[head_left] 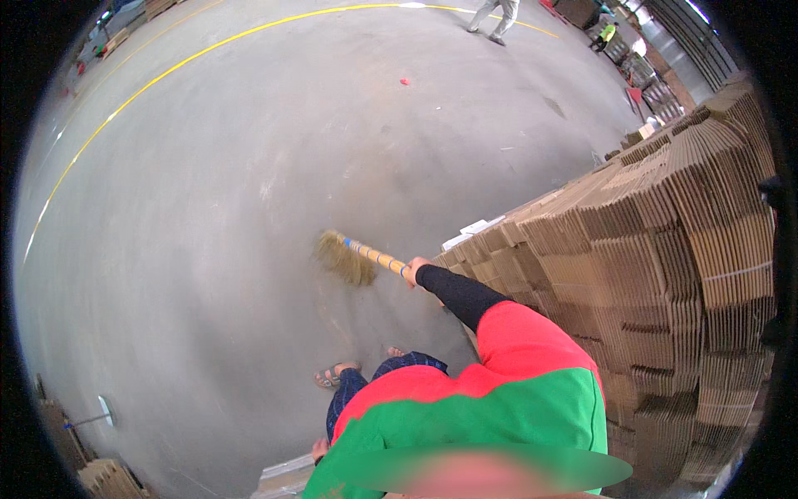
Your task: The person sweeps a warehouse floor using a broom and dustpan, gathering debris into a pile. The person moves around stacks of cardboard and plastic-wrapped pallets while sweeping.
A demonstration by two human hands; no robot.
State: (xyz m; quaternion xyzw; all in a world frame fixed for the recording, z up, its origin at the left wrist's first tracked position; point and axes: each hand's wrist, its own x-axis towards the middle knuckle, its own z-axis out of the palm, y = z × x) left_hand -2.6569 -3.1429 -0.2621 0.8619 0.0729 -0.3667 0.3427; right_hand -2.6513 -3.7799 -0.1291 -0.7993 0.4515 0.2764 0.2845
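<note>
A wide grey concrete floor (216, 183) is seen from above, bent by the lens. At the far left a curved yellow line (125, 100) is painted across it. At the near left edge a long-handled tool with a pale flat head (101, 412) is laid on the floor, and a low pile of cardboard (108, 481) is seen just near it.

Towards the middle, a broom (353, 256) is held out over the floor. Its straw-coloured head is pressed to the concrete, and its stick, wound with yellow and blue bands, is slanted up to the right. A small red scrap (405, 81) is seen on the floor further off.

The person's right hand (414, 271) is clamped round the upper end of the broom's stick, the arm in a black sleeve stretched out from a red and green top. The left hand (319, 449) is seen only in part at the lower edge, beside the body; whether it is open or closed cannot be told. Sandalled feet (334, 375) are planted below the broom.

At the right, tall stacks of flattened brown cardboard boxes (665, 249) are piled close beside the person. At the far top, another person's legs (495, 17) are seen.
</note>
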